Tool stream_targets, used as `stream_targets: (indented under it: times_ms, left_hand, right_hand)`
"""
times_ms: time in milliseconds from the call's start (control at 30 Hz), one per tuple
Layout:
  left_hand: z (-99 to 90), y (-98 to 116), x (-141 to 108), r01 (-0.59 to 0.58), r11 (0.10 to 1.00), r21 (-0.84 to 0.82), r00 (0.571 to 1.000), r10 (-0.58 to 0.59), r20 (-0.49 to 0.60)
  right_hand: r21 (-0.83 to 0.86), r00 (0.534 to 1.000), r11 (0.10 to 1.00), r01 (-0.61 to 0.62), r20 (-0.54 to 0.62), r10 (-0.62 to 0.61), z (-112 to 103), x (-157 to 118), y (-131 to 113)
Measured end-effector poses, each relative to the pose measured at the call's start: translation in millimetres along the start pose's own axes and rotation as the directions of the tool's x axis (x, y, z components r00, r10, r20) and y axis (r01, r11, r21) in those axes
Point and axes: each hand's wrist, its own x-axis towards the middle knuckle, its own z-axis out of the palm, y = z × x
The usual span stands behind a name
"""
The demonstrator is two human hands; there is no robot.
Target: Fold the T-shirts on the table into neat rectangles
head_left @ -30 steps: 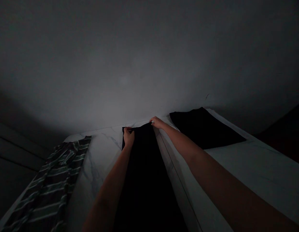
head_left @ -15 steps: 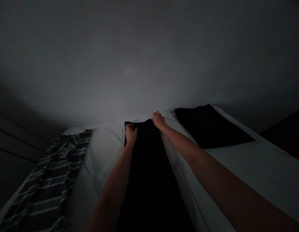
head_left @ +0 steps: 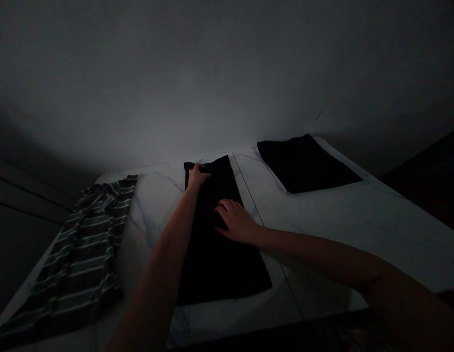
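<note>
A long black garment [head_left: 219,266] lies lengthwise in front of me on the marble-patterned surface; its exact kind is hard to make out in the dim light. Near its far end, my left hand [head_left: 198,177] rests on the cloth with thumb and fingers apart. My right hand [head_left: 237,221] lies across the middle of the same garment, close to its right side, fingers spread and palm down. Neither hand grasps anything that I can see. The far edge of the garment reaches almost to the wall and its right corner is slightly raised.
A striped collared shirt [head_left: 87,254] is spread at the left. Another black cloth piece [head_left: 303,164] lies flat at the right, near the grey wall [head_left: 212,88]. A thin seam runs along the marble-patterned surface [head_left: 322,230]. Its dark front edge shows at the bottom.
My right hand has left the garment's far right corner and come back toward me onto its middle. My left hand stays near the far end, fingers now more spread. The view has tilted down.
</note>
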Motion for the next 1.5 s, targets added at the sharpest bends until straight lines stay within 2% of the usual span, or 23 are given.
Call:
stream_targets:
  times_ms: [100, 200, 267, 300, 333, 400, 467, 567, 633, 733, 900, 967, 1000, 1167, 1300, 1367, 1500]
  left_hand:
    - [6.1, 5, -18, -0.059, 0.986, 0.158, 0.996, 0.069, -0.06]
    - [9.8, 8, -37, -0.174, 0.923, 0.342, 0.971, 0.219, -0.099]
    - [10.2, 8, -44, -0.29, 0.855, 0.43, 0.936, 0.348, -0.06]
    - [10.2, 7, -46, -0.367, 0.812, 0.453, 0.911, 0.413, -0.001]
    - [10.2, 6, -48, -0.454, 0.767, 0.453, 0.878, 0.471, 0.082]
    - [10.5, 2, -51, -0.619, 0.689, 0.376, 0.785, 0.556, 0.274]
    - [10.8, -4, -57, -0.716, 0.647, 0.264, 0.691, 0.602, 0.399]
    - [8.7, -13, -79, -0.774, 0.595, 0.215, 0.621, 0.649, 0.439]
    - [4.5, -19, -101, -0.817, 0.536, 0.212, 0.568, 0.685, 0.456]
    - [-4.1, -28, -134, -0.886, 0.441, 0.143, 0.45, 0.742, 0.497]
    - [-15.2, -37, -166, -0.963, 0.24, 0.123, 0.266, 0.769, 0.582]
    - [-16.8, -39, -170, -0.977, 0.164, 0.134, 0.212, 0.759, 0.616]
    - [-17.1, -39, -171, -0.98, 0.148, 0.134, 0.199, 0.754, 0.626]
    - [-18.1, -41, -176, -0.975, 0.171, 0.143, 0.223, 0.758, 0.613]
    - [-22.3, -45, -197, -0.966, 0.176, 0.19, 0.257, 0.753, 0.606]
    - [-25.6, -52, -218, -0.951, 0.24, 0.195, 0.309, 0.742, 0.595]
    - [-36.4, -81, -270, -0.895, 0.387, 0.223, 0.443, 0.7, 0.561]
  right_hand:
    - [0.072, 0.987, 0.989, 0.13, 0.081, -0.136, 2, -48, -13]
    - [0.155, 0.964, 0.976, 0.152, 0.193, -0.181, 7, -92, -16]
    - [0.212, 0.943, 0.961, 0.179, 0.242, -0.228, 7, -115, -18]
    - [0.243, 0.93, 0.95, 0.198, 0.258, -0.26, 6, -123, -19]
    - [0.278, 0.915, 0.935, 0.219, 0.274, -0.295, 3, -131, -22]
    - [0.36, 0.884, 0.899, 0.251, 0.294, -0.364, -5, -142, -26]
    - [0.442, 0.862, 0.858, 0.263, 0.292, -0.415, -13, -148, -29]
    - [0.557, 0.863, 0.794, 0.244, 0.249, -0.439, -22, -150, -26]
    - [0.601, 0.903, 0.78, 0.172, 0.221, -0.369, -23, -147, -21]
    - [0.568, 0.954, 0.818, 0.094, 0.183, -0.236, -20, -140, -16]
    - [0.484, 0.93, 0.849, 0.213, 0.165, -0.328, -12, -133, -16]
    - [0.479, 0.932, 0.851, 0.215, 0.16, -0.326, -11, -133, -17]
    - [0.474, 0.934, 0.854, 0.214, 0.157, -0.321, -12, -133, -17]
    - [0.405, 0.954, 0.893, 0.195, 0.134, -0.269, -16, -143, -15]
    - [0.26, 0.981, 0.956, 0.136, 0.096, -0.166, -12, -154, -11]
    - [0.199, 0.984, 0.97, 0.137, 0.082, -0.156, -7, -157, -9]
    - [0.078, 0.971, 0.97, 0.229, 0.051, -0.233, 1, -156, -5]
